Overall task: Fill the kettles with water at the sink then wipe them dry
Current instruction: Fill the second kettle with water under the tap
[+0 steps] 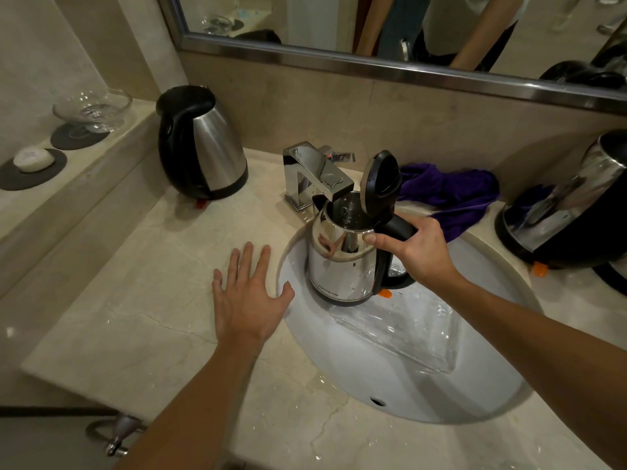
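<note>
The right hand (419, 247) grips the black handle of a steel kettle (342, 259), holding it in the sink (424, 378) with its lid up and its mouth under the tap (315, 174). The left hand (249, 296) lies flat, fingers spread, on the table (146, 317) beside the sink. A second kettle (200, 144) stands at the back left, a third (570, 205) at the right, a purple cloth (451, 195) behind the sink.

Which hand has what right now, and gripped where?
Right hand grips the open-lidded kettle by its black handle, holding it under the faucet over the sink. Left hand holds nothing; it rests flat on the countertop.
</note>
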Motion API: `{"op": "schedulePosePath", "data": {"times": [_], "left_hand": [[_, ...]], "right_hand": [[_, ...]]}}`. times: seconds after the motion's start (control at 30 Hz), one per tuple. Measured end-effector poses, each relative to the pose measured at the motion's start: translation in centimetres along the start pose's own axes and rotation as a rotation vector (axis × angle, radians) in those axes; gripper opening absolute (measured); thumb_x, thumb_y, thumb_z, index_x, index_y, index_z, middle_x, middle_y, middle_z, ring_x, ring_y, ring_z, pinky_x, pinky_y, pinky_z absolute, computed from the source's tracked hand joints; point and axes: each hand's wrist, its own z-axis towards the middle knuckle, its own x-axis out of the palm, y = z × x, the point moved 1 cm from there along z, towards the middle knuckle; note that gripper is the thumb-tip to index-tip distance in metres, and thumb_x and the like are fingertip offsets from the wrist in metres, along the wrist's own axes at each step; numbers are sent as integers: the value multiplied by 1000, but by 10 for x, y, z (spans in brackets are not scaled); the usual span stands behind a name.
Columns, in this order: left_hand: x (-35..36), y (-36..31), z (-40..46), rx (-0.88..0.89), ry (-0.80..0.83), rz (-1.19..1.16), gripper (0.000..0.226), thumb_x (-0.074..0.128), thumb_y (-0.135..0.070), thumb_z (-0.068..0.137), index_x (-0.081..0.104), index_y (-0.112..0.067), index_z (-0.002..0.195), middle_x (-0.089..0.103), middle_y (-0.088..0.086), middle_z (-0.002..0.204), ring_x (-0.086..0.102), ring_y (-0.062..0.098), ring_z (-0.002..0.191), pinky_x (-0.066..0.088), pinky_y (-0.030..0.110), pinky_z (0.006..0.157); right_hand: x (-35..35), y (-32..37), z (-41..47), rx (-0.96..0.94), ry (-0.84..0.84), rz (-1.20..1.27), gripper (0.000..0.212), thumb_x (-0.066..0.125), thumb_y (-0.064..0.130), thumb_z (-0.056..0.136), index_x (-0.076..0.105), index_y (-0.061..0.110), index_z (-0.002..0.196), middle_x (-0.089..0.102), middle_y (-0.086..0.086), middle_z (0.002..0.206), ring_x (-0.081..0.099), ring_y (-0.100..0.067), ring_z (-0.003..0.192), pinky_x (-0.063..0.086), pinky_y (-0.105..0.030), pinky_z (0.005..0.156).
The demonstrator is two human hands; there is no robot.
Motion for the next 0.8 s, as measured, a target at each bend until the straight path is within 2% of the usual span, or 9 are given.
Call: {"op": "schedulePosePath", "data": {"times": [0.27,0.53,0.7,0.8], "left_hand": [[0,0,0,-1,9,9,82,31,-71,93,0,-38,162,-6,-3,171,-8,19,157,2,50,125],[-1,-1,0,-3,17,16,82,30,-72,94,-1,-37,162,-7,-3,170,-10,19,157,2,50,126],[-1,-1,-1,3,-1,-9,82,34,-70,94,3,-37,162,-3,-2,171,-6,19,157,2,50,125],[-2,-1,-1,3,1,-12,82,34,-69,94,3,-36,162,-3,-2,171,-6,19,157,2,50,125]], "right_hand": [[0,0,0,26,-4,3,42,79,55,71,70,27,101,71,7,87,69,-9,87,49,-18,72],[0,-2,0,34,-2,3,48,80,54,71,72,19,103,71,5,85,69,-10,85,49,-19,72],[0,-1,0,44,8,8,35,84,42,78,72,21,102,69,9,83,68,-9,83,48,-19,71],[0,-1,0,39,5,18,43,83,48,75,73,18,104,71,7,84,69,-12,86,50,-22,73]]}}
